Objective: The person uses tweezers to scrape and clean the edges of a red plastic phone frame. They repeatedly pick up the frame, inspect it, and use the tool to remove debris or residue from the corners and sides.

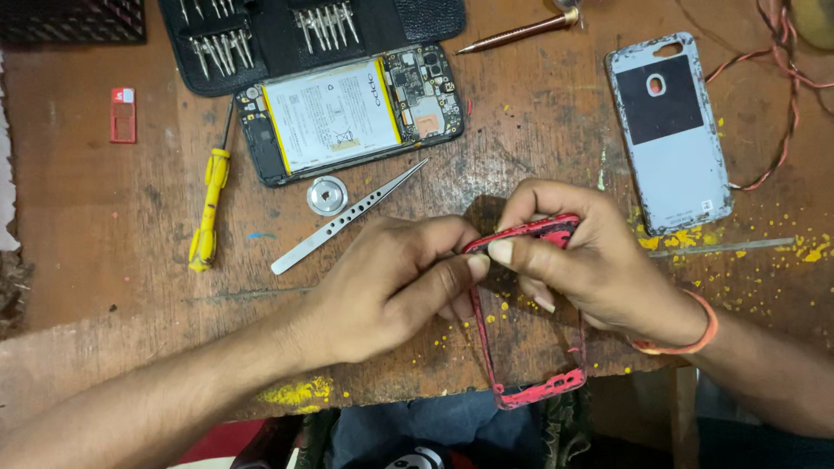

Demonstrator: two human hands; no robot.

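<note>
Red phone frame [530, 395], yellow screwdriver [208, 211], silver tweezers [347, 217], grey back cover [671, 130], yellow-speckled brown wooden table [104, 217]

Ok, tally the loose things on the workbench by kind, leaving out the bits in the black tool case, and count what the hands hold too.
Phone parts: 3 (opened phone body, grey back cover, red frame held by left hand and right hand)
Screwdrivers: 2 (yellow screwdriver, brown driver)
Tweezers: 1
Round metal disc: 1
Red card tray: 1
Total: 8

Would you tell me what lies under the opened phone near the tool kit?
The opened phone lies on the wooden table, its upper edge over the black tool kit pouch. Whatever sits beneath its body is covered and cannot be seen.
</note>
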